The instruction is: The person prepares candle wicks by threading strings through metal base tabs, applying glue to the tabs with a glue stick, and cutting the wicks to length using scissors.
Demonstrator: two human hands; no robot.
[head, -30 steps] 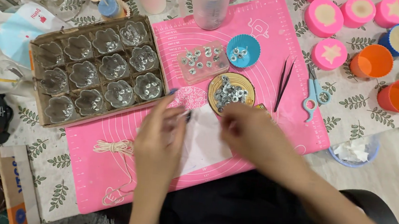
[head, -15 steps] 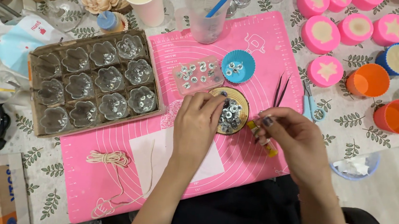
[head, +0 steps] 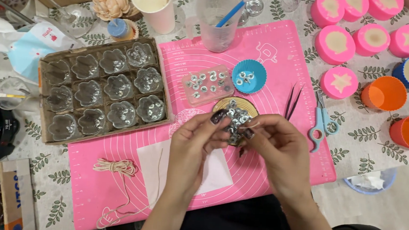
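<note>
Head view: left hand [head: 194,146] and right hand [head: 277,147] meet fingertip to fingertip just over the near rim of a round wooden dish [head: 221,103] heaped with small silver metal wick tabs [head: 236,115]; both hands pinch narrowly at the same spot, but what sits between the fingertips is too small to tell; its long axis and heading cannot be read. Dish lies on a pink silicone mat [head: 277,52], smooth, printed with white rings and rulers; a white paper sheet [head: 214,172] lies flat on the mat under the wrists. Thin cream wick string [head: 115,165], partly coiled, lies left of the paper; its loose tail runs toward the near edge of the mat. Behind the dish: clear plastic tray [head: 207,83] holding more tabs; blue pleated silicone cup [head: 249,76], also with tabs. Black tweezers [head: 291,101] lie right of the dish, long axis running away from the person; blue-handled scissors [head: 320,120] beside them. Far left: cardboard box [head: 48,59] of clear flower-shaped glass cups [head: 119,86], in rows.
</note>
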